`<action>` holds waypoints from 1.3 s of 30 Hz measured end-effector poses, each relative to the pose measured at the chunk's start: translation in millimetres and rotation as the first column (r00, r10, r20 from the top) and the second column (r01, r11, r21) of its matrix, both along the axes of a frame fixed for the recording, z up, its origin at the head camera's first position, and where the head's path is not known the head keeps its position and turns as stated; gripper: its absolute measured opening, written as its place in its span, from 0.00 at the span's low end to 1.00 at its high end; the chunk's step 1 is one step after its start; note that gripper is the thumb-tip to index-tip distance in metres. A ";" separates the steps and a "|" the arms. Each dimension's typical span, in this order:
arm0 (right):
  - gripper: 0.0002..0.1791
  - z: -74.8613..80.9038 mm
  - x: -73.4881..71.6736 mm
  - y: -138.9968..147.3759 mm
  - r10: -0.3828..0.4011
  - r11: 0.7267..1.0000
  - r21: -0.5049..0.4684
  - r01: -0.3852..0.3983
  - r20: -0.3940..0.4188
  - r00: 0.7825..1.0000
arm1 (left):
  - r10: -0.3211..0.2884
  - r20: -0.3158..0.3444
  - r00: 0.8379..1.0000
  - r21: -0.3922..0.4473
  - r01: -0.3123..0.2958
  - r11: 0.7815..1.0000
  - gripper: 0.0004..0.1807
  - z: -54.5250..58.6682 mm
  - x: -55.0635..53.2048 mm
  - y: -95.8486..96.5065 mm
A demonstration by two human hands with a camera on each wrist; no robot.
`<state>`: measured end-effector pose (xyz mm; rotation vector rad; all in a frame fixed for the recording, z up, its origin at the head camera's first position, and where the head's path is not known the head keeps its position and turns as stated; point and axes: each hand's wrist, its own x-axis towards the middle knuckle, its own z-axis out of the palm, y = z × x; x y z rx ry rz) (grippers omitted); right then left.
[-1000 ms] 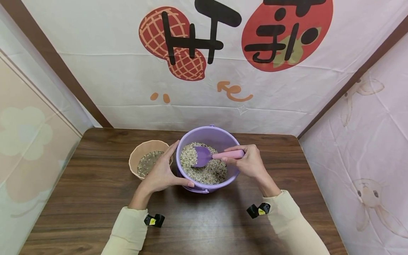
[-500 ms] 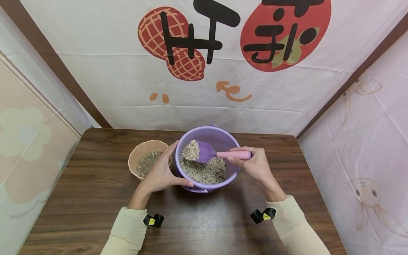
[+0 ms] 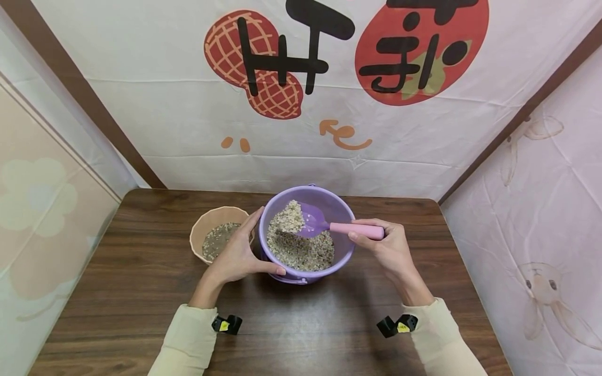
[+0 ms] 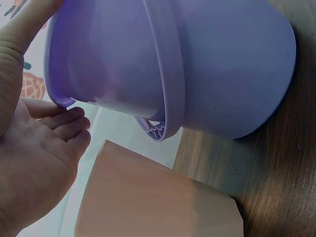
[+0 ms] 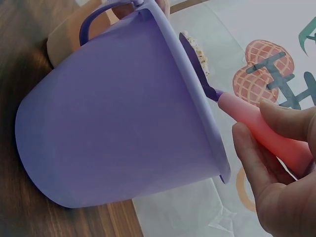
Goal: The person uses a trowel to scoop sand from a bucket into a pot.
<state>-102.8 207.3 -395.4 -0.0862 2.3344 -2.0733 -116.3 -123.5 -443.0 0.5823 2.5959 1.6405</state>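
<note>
My right hand (image 3: 390,250) grips the pink handle of a small shovel (image 3: 356,228), whose purple blade carries a heap of pale coarse grains (image 3: 291,216). The blade is raised over a purple bucket (image 3: 339,263), just above its rim in the right wrist view. More mixed light and dark grains (image 3: 301,256) lie inside the bucket. My left hand (image 3: 237,256) rests against the bucket's left side, thumb and index finger stretched along the rim. In the left wrist view, this hand's (image 4: 39,158) other fingers are loosely bent beside the rim.
A peach bowl (image 3: 199,235) with grey-brown material and scattered pale grains stands left of the bucket, partly behind my left hand. Both stand on a dark wooden table (image 3: 301,334). A printed white cloth (image 3: 188,120) hangs behind the table, with others at both sides.
My right hand has moved right and toward me, drawing the shovel up out of the bucket's grains with a heap on its blade. The left hand and bucket have stayed put.
</note>
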 end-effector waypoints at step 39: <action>0.23 8.4 5.0 -1.1 -0.015 0.999 -0.036 0.014 -0.025 1.000 | 0.352 0.000 0.936 -0.170 -0.347 0.923 0.80 -5.0 33.0 -98.1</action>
